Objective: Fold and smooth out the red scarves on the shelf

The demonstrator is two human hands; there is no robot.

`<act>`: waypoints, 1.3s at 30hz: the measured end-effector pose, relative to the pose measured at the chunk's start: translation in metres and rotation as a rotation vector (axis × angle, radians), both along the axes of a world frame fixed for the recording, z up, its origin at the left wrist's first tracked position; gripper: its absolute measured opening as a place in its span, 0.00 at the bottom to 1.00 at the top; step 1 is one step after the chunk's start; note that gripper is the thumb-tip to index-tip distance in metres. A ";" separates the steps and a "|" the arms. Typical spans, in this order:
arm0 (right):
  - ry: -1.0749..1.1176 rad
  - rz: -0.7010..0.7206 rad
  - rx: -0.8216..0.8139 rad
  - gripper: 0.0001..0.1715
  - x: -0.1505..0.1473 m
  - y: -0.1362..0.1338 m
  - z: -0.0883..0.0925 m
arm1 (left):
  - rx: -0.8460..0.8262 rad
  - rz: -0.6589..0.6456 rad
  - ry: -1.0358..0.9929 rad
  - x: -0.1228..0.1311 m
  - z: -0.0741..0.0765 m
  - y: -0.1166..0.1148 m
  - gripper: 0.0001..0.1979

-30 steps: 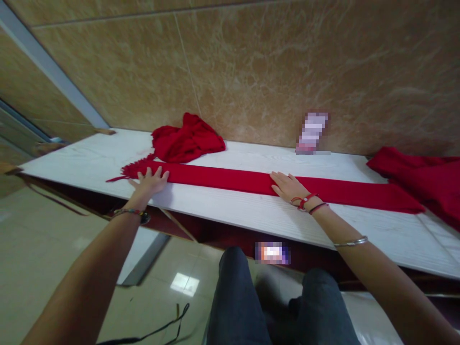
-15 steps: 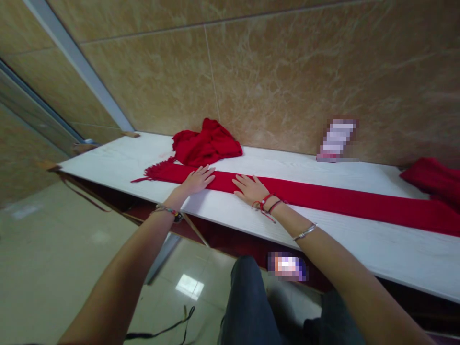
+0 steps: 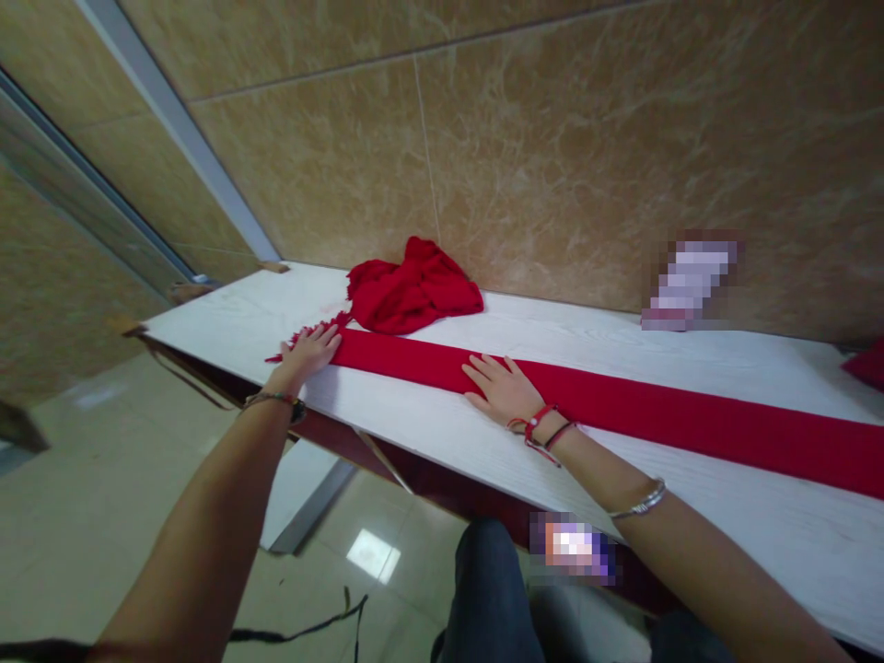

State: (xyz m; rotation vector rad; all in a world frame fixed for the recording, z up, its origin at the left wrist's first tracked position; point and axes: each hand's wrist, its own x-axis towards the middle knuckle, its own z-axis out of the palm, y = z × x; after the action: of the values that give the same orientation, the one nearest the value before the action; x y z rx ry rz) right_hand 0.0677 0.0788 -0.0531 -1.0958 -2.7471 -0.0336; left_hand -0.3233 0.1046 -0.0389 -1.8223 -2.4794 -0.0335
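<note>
A long red scarf [image 3: 663,405], folded into a narrow flat strip, runs along the white tabletop [image 3: 414,391] and out of view at the right. My left hand [image 3: 310,352] lies flat over its left end, close to the fringe, part of which the hand covers. Fingers spread, my right hand [image 3: 503,387] rests palm down on the strip's near edge further right. Neither hand grips the cloth. Behind the left part of the strip lies a crumpled red cloth [image 3: 414,287].
More red cloth [image 3: 866,364] shows at the right edge. A blurred-out item [image 3: 691,285] leans against the tiled wall [image 3: 552,166]. Below the tabletop is another blurred bright item [image 3: 573,548]. A dark strap [image 3: 296,635] lies on the floor.
My left hand has slid left along the scarf to its fringed end. My right hand stays on the strip, roughly in place. The view has shifted slightly left.
</note>
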 end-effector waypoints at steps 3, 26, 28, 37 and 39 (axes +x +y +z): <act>-0.002 -0.003 -0.004 0.32 0.000 0.000 0.001 | 0.056 0.217 -0.019 0.005 0.006 -0.003 0.33; -0.153 -0.358 0.011 0.30 0.209 -0.031 -0.001 | -0.074 -0.588 0.032 0.184 -0.005 -0.023 0.25; -0.148 -0.487 0.005 0.31 0.263 -0.038 -0.005 | -0.091 -0.579 0.028 0.183 -0.002 -0.021 0.25; -0.168 -0.815 -0.079 0.30 0.390 -0.049 -0.002 | -0.039 -0.576 0.017 0.276 0.021 -0.013 0.25; -0.191 -0.794 -0.105 0.29 0.388 -0.044 0.005 | -0.058 -0.707 0.010 0.324 0.020 -0.015 0.25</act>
State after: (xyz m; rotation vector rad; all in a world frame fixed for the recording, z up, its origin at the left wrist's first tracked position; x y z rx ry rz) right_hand 0.4562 0.0343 -0.0482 -2.2296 -2.2807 -0.1054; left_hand 0.0006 0.0894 -0.0189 -2.6002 -1.7153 0.0139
